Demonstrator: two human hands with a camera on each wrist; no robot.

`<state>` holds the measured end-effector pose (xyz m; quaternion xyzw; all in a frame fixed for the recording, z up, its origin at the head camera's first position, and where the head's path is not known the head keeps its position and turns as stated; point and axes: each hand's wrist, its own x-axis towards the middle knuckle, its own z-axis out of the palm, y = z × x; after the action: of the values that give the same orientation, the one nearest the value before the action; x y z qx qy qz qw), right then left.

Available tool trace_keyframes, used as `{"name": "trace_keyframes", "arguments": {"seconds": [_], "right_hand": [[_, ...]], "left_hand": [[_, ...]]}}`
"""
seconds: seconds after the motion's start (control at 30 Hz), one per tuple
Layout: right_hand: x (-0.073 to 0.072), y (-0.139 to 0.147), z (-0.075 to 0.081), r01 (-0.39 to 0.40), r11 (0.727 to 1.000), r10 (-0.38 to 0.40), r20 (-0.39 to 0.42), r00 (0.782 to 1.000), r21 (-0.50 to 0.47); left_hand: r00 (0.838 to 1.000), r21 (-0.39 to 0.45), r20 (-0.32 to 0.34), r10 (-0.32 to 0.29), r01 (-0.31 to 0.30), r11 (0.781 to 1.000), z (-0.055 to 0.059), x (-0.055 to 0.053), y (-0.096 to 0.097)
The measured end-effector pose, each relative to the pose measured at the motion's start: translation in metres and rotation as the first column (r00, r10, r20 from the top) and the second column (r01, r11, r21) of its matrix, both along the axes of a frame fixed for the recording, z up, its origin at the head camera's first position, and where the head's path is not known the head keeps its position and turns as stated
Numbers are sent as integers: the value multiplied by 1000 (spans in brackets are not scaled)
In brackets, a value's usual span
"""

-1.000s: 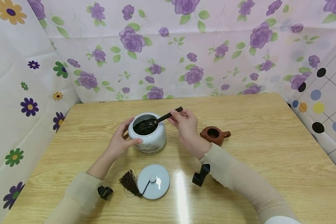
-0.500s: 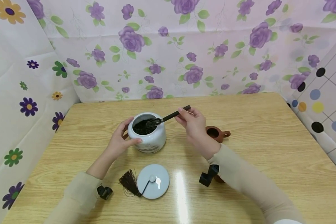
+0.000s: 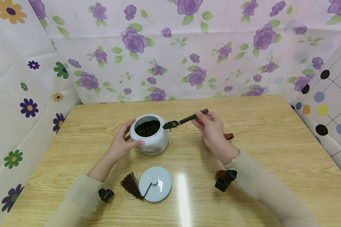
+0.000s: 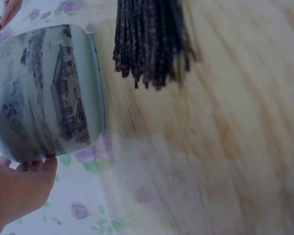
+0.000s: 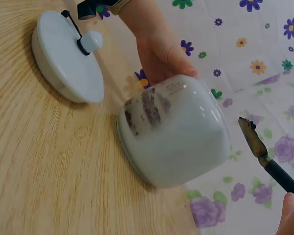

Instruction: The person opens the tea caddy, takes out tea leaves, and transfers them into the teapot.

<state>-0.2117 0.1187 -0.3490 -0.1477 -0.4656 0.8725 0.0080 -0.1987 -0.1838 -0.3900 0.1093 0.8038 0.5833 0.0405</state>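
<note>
My left hand (image 3: 122, 140) grips the side of a white porcelain tea jar (image 3: 156, 145), thumb in front and fingers round the back. Dark loose tea leaves (image 3: 147, 128) fill much of the jar. My right hand (image 3: 211, 129) pinches the black handle of a tea scoop (image 3: 191, 118). The scoop's bowl, carrying some dark leaves, is just outside the jar's right rim. In the right wrist view the scoop (image 5: 257, 142) shows beside the jar (image 5: 186, 132), which has a grey painted scene. Behind my right hand a brown clay teapot is mostly hidden; its handle (image 3: 229, 136) shows.
The jar's white lid (image 3: 156, 186), with a round knob and a dark brown tassel (image 3: 131, 185), lies on the wooden table (image 3: 102, 116) in front of the jar. A small reddish-brown object (image 3: 220, 174) sits partly hidden under my right wrist camera. Flowered cloth (image 3: 159, 63) hangs behind.
My right hand has moved right, drawing the scoop with leaves out from inside the jar to past its rim. It now covers most of the teapot. My left hand stays on the jar.
</note>
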Motion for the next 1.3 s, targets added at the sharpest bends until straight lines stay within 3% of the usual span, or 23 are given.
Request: {"name": "trace_keyframes", "arguments": {"seconds": [0.77, 1.3], "right_hand": [[11, 70, -9, 71, 996, -70, 26, 997, -52], [20, 118, -21, 107, 991, -109, -17, 994, -80]], "left_hand": [[1000, 9, 0, -3, 3, 1000, -2, 1, -3], [1000, -7, -6, -8, 8, 1000, -1, 0, -1]]}}
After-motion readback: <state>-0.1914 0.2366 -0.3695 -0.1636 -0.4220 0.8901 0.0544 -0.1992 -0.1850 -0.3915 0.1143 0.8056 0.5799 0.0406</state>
